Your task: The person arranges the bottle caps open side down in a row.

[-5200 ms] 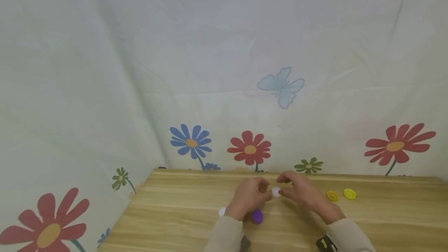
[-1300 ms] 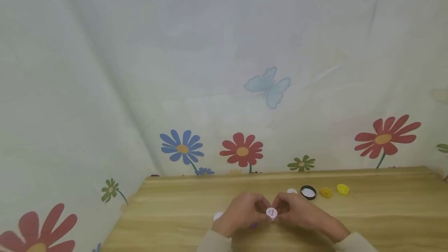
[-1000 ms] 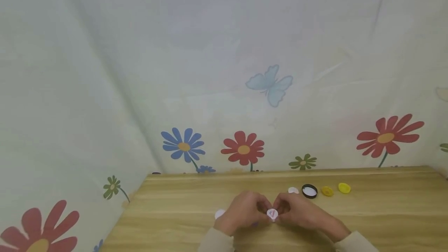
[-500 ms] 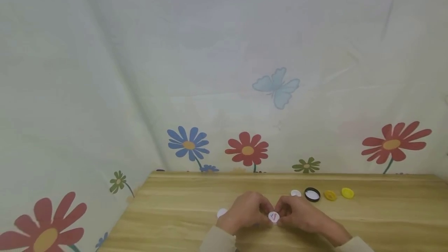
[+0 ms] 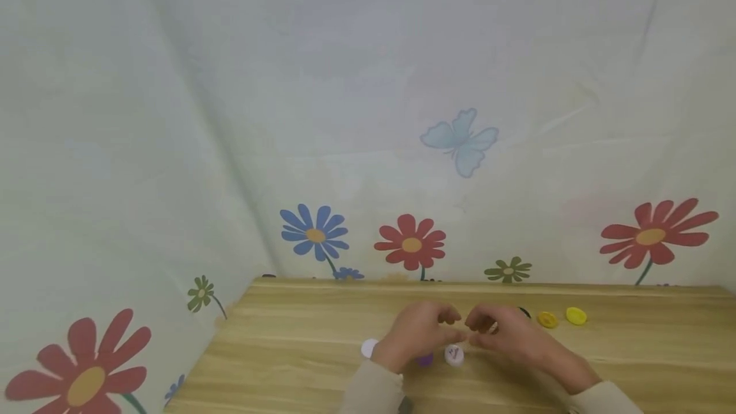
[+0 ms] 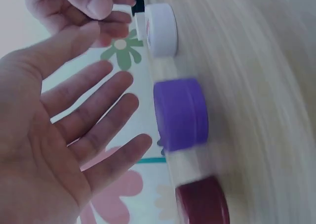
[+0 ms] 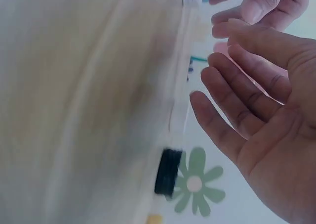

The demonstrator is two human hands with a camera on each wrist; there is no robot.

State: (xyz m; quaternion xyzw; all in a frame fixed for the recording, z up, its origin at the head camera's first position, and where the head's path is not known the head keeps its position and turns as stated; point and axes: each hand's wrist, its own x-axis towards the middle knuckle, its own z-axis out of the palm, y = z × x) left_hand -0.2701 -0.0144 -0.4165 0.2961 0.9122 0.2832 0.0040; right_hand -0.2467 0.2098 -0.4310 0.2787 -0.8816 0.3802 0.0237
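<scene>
A round white cap (image 5: 454,355) with dark writing on top lies on the wooden table (image 5: 299,324), just below the two hands. My left hand (image 5: 422,334) hovers above and left of it, fingers spread and loose in the left wrist view, holding nothing. Facing it, my right hand (image 5: 517,337) is raised with loosely bent fingers and nothing between them. The thumb tips of both hands come close together. Beside the white cap, partly under the left hand, sits a purple cap (image 6: 181,114). A dark red cap (image 6: 202,202) shows nearer the left wrist.
Behind the right hand a black cap (image 7: 168,172) is mostly hidden in the head view. Further right lie an orange cap (image 5: 548,319) and a yellow cap (image 5: 576,316). A white disc (image 5: 369,348) rests left of the left wrist. A flowered cloth (image 5: 345,114) hangs behind the table.
Half a second ago both hands pinched the white cap between their fingertips. It now lies released on the table, and the hands have lifted up off it, now covering most of the black cap.
</scene>
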